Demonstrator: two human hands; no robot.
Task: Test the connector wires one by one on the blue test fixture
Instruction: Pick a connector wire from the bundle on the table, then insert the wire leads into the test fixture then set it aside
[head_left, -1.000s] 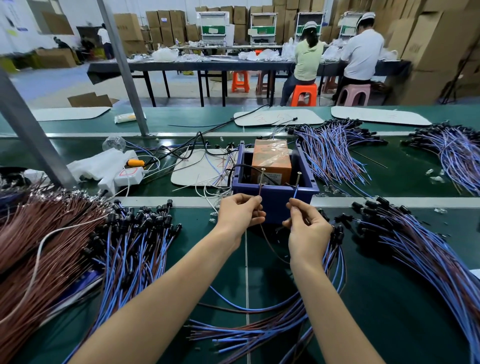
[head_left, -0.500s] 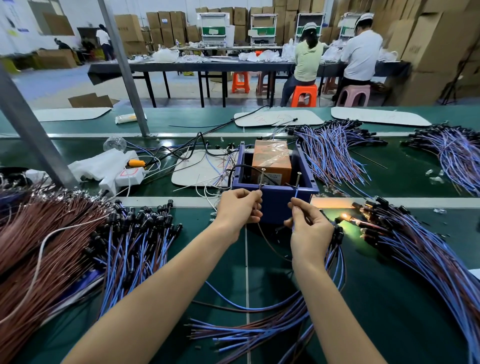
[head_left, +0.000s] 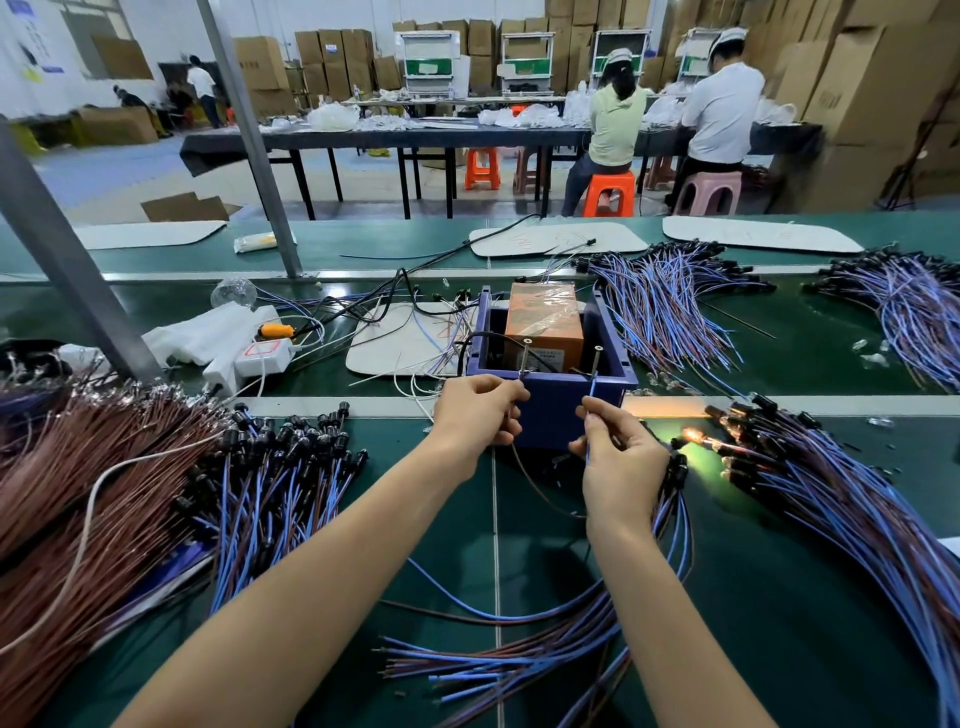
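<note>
The blue test fixture (head_left: 550, 410), an open box with an orange block (head_left: 545, 322) inside, stands on the green bench in front of me. Two metal screws (head_left: 526, 358) rise from its near rim. My left hand (head_left: 475, 415) pinches a brown wire (head_left: 535, 488) against the left screw. My right hand (head_left: 621, 457) pinches a blue wire (head_left: 589, 410) up to the right screw (head_left: 596, 364). A small bulb (head_left: 693, 435) glows orange just right of my right hand, at the edge of a wire heap.
Heaps of blue and brown connector wires lie at left (head_left: 270, 483), right (head_left: 852, 509), near me (head_left: 519, 660) and behind the fixture (head_left: 670, 306). A brown wire mass (head_left: 78, 483) fills the far left. A white power strip (head_left: 260, 358) and grey post (head_left: 57, 249) stand left.
The bulb right of my right hand was dark a second ago and has glowed since half a second ago. Both hands have hardly shifted at the screws.
</note>
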